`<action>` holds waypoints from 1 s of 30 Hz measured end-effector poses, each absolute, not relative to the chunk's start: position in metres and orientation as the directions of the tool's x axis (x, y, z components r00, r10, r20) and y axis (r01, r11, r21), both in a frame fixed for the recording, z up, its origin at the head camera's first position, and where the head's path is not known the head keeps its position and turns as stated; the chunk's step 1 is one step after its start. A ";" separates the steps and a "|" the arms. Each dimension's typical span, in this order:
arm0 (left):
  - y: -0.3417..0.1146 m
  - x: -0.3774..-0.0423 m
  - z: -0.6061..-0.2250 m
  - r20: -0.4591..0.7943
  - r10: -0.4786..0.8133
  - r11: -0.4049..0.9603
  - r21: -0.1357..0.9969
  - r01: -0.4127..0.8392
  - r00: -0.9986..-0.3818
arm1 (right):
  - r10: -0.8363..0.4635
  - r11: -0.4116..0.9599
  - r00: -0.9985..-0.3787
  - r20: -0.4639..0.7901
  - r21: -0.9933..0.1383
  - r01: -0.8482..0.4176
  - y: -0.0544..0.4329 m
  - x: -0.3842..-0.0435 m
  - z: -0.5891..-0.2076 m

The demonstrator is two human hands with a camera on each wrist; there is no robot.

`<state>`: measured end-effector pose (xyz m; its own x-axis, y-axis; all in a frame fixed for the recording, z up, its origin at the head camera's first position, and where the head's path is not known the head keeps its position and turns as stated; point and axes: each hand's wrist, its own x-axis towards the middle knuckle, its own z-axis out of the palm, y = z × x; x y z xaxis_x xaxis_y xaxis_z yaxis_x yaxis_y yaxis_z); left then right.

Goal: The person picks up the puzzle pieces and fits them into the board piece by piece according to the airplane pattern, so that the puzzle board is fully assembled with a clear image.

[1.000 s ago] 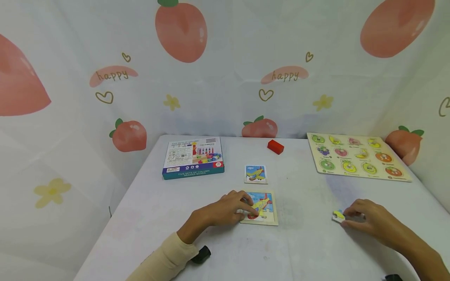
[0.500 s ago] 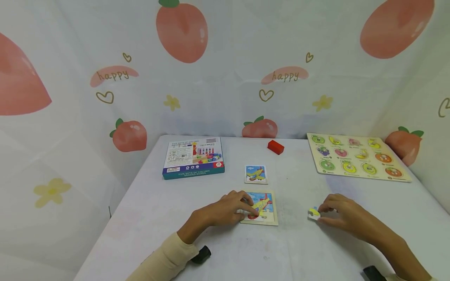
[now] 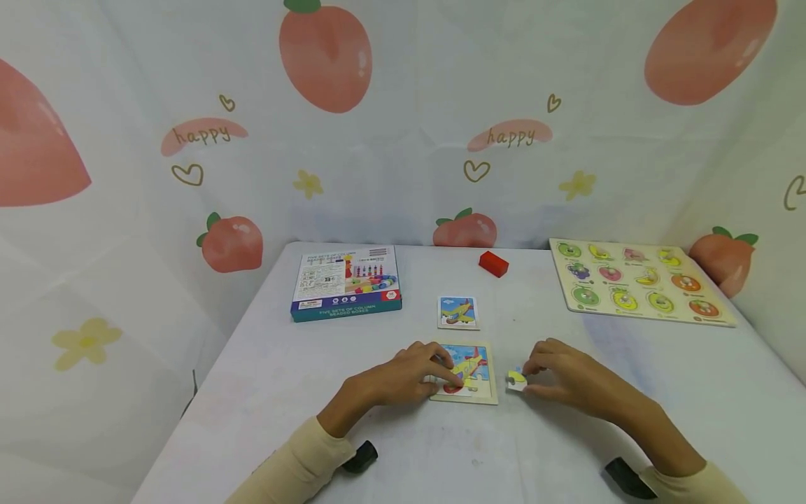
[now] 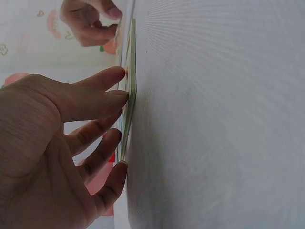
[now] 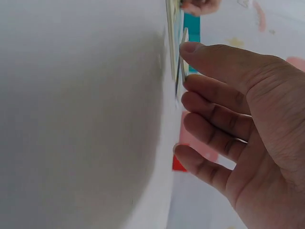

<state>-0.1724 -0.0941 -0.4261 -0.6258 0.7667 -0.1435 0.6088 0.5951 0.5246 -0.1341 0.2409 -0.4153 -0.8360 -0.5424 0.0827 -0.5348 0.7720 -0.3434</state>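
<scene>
A small square jigsaw puzzle (image 3: 494, 374) with a yellow aeroplane picture and a pale wooden frame lies flat on the table. My left hand (image 3: 415, 374) rests on its left side, index finger reaching over the picture. In the left wrist view, the spread fingertips and thumb of that left hand (image 4: 52, 133) press on the puzzle board (image 4: 133, 62). Just right of the frame, my right hand (image 3: 567, 374) pinches a yellow-and-white puzzle piece (image 3: 516, 381) between thumb and index finger. The right wrist view shows this puzzle piece (image 5: 185, 62) edge-on, above the table and apart from the board.
Behind the puzzle lies a small aeroplane picture card (image 3: 458, 313). Farther back are a red block (image 3: 494, 264) and, at the left, a flat bead-set box (image 3: 346, 283). A fruit puzzle board (image 3: 639, 283) occupies the back right. A printed cloth hangs behind the table.
My right hand has moved left across the table with the puzzle piece, from well to the right up close to the frame. The left hand has stayed in place.
</scene>
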 end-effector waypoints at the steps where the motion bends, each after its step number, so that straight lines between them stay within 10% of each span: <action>1: -0.094 -0.172 -0.426 -0.145 0.766 0.596 0.526 0.607 -0.626 | -0.554 0.763 -0.828 0.084 -0.347 -0.546 0.237 -0.135 -0.416; 30: -0.094 -0.174 -0.429 -0.149 0.767 0.592 0.538 0.600 -0.624 | -0.642 0.708 -0.767 0.023 -0.366 -0.604 0.194 -0.148 -0.421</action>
<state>-0.1742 -0.0944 -0.4287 -0.6242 0.7670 -0.1487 0.5997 0.5923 0.5380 -0.1480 0.1938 -0.4211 -0.7665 -0.6418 0.0228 -0.6037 0.7080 -0.3663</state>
